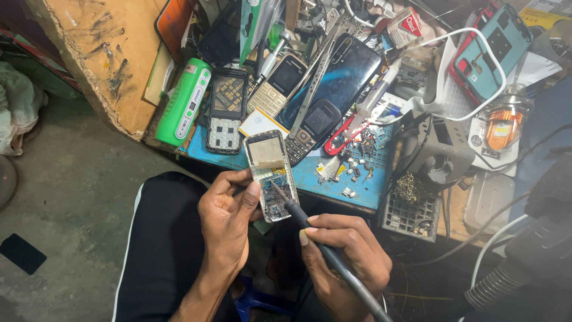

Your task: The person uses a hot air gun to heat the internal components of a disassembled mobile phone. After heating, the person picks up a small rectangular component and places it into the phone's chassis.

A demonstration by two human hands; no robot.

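My left hand holds an opened small phone board, its circuit side up, with a tan screen patch at the top. My thumb rests on its left edge. My right hand grips a dark soldering iron like a pen. The iron's tip touches the lower part of the board. The iron's grey cable runs down past my right wrist.
A blue mat on the bench carries small loose parts and red-handled tweezers. Behind lie several keypad phones, a black smartphone, a green power bank and a teal phone case. A brass-wool tip cleaner stands right.
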